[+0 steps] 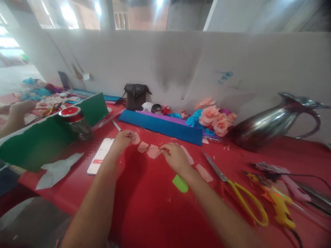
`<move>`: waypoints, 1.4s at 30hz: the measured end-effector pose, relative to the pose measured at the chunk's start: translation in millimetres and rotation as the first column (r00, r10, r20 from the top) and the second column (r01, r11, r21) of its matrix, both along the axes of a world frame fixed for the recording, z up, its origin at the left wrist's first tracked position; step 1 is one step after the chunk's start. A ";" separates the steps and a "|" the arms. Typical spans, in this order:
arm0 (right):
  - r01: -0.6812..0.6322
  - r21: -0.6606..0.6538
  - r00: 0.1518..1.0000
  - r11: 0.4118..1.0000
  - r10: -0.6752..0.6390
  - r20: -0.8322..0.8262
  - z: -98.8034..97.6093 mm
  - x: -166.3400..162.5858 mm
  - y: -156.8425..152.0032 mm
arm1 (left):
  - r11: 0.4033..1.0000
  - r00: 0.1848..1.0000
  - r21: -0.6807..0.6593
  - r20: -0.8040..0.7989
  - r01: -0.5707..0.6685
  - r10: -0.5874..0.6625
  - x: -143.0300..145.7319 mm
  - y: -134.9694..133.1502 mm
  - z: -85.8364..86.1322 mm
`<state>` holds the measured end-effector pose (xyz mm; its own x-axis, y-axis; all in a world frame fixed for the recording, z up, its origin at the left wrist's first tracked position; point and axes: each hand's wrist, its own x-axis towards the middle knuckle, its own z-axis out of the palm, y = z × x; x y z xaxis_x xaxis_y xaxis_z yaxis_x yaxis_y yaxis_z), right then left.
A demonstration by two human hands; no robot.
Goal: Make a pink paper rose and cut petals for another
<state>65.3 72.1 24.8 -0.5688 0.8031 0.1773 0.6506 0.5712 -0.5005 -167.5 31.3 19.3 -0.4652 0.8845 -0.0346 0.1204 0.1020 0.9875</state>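
Observation:
My left hand (124,139) is closed, fingers pinched on a pink paper petal (135,138) above the red tabletop (144,206). To the right, my right hand (174,155) has thumb and forefinger pressed together at the edge of a peach paper petal (153,152). Between the hands lies another petal (143,147). More cut pieces, including a pink paper piece (204,173), lie around my right wrist. A lime-green rounded piece (180,183) rests under my right forearm. Left of my left forearm is a phone (99,156) with a lit screen.
Yellow-handled scissors (238,193), a yellow glue gun (280,206) and a pink glue gun (294,186) lie right. Behind stand a metal pitcher (274,120), paper flowers (214,117) and a blue paper stack (160,127). Left are a red-lidded jar (74,120), a green board (38,144) and another person's hand (20,110).

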 end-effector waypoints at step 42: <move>0.147 0.001 0.989 0.989 -0.147 0.010 -9.8 20.4 14.9 | 0.950 0.852 -0.057 -0.428 0.307 -0.302 2.1 20.7 -20.3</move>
<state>85.7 87.0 14.9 -0.4467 0.8779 0.1723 0.7323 0.4694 -0.4934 -165.4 52.1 -1.0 -0.1390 0.9833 0.1173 0.5526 -0.0213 0.8332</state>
